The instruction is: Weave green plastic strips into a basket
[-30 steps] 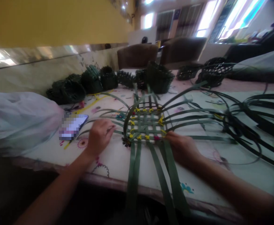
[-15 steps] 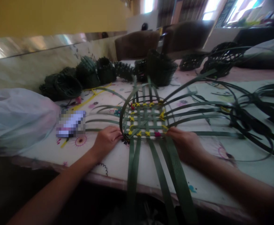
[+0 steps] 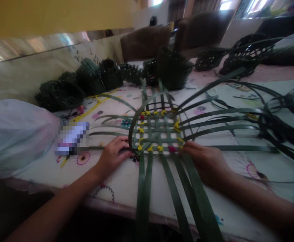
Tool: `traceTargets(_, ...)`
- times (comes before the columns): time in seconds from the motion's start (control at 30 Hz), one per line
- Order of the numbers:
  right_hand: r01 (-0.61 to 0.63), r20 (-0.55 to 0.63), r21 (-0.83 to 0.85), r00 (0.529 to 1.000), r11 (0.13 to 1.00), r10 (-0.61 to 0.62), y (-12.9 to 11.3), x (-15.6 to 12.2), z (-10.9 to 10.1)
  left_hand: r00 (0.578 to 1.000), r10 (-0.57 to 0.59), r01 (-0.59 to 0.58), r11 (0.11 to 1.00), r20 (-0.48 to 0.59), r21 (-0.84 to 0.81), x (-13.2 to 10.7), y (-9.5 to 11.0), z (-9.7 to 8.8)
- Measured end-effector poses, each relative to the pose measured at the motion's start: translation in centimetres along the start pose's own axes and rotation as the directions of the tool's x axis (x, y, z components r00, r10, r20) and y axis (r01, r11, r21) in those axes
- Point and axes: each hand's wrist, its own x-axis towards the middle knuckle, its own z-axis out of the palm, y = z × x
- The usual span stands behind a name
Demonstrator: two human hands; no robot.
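A square woven mat of dark green strips (image 3: 159, 132) with small yellow and pink ties lies on the table's patterned cloth (image 3: 119, 178). Long loose strip ends fan out from it on all sides. My left hand (image 3: 113, 156) rests at the mat's near left corner, fingers curled and pinching a curved green strip (image 3: 134, 124) that arcs up over the mat. My right hand (image 3: 206, 161) lies at the near right corner, fingers closed down on the strips there.
Several finished dark woven baskets (image 3: 91, 79) line the back of the table, with more (image 3: 237, 55) at the far right. A pale plastic bag (image 3: 13, 134) lies at the left. A phone (image 3: 72, 137) sits beside it. Loose strip bundles (image 3: 278, 124) crowd the right. Chairs (image 3: 145, 42) stand behind.
My left hand has moved right, from the cloth near the phone to the mat's left corner, and closed on the curved strip. My right hand has stayed at the right corner.
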Motion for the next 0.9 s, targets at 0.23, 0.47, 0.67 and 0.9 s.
traceTargets(0.23,0.022,-0.029,0.018,0.999,1.000,-0.022,0.4,-0.3,0.4,0.996,-0.021,0.026,0.998,0.092,-0.054,-0.2,-0.2,0.1)
traceTargets(0.47,0.049,-0.044,0.068,0.998,0.996,-0.046,0.2,-0.1,0.2,0.992,0.096,-0.098,0.995,0.087,0.019,-0.2,-1.0,0.4)
traceTargets(0.67,0.024,-0.040,-0.021,0.999,0.999,-0.025,-0.2,0.0,0.0,0.982,0.167,-0.171,0.984,0.083,0.049,0.2,-1.0,0.1)
traceTargets(0.9,-0.038,-0.018,-0.018,0.999,0.999,0.038,-0.5,0.0,0.0,0.970,0.222,-0.231,0.969,0.098,0.085,0.4,-2.0,0.4)
